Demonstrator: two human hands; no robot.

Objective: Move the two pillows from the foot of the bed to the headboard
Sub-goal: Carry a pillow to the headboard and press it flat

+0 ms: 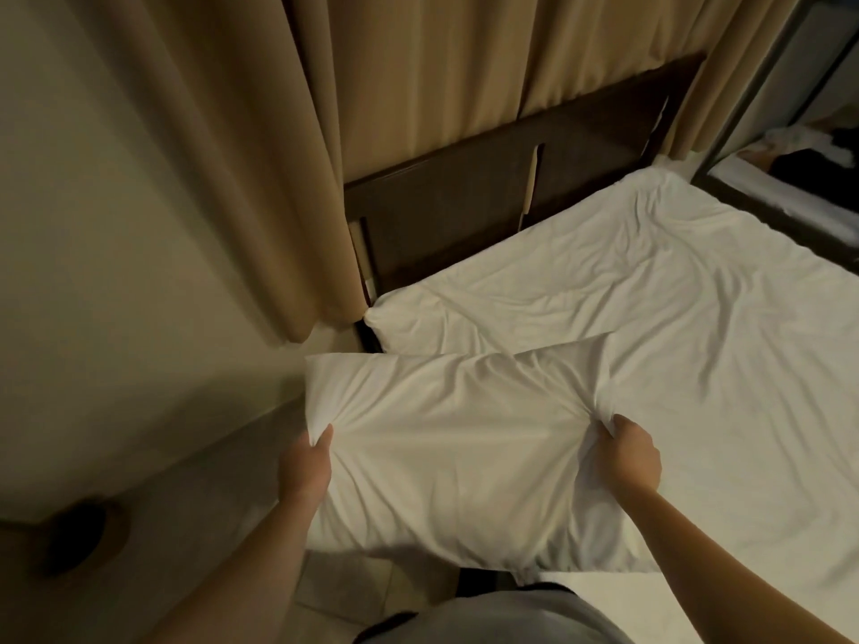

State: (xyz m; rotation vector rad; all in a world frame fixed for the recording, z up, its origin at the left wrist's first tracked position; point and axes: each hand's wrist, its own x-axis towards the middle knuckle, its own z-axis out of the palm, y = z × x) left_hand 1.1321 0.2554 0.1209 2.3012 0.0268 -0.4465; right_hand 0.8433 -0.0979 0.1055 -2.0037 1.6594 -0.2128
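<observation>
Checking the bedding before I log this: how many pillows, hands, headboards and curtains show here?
Pillows: 1
Hands: 2, left hand, right hand, both gripping the pillow
Headboards: 1
Curtains: 1 set
Total: 5

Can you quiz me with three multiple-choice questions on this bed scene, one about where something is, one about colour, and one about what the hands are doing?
1. Where is the headboard?
A. Behind the sheet, in front of the curtain
B. On the floor
C. Under the pillow

2. What colour is the pillow?
A. Blue
B. White
C. Brown

3. What state are the hands in?
A. Both open and empty
B. Only one holds the pillow
C. Both pinch the pillow

Answers:
1. A, the dark headboard stands between the white sheet and the tan curtain.
2. B, its cover is plain white like the sheet.
3. C, the left hand and the right hand each bunch fabric in their grip.
</observation>
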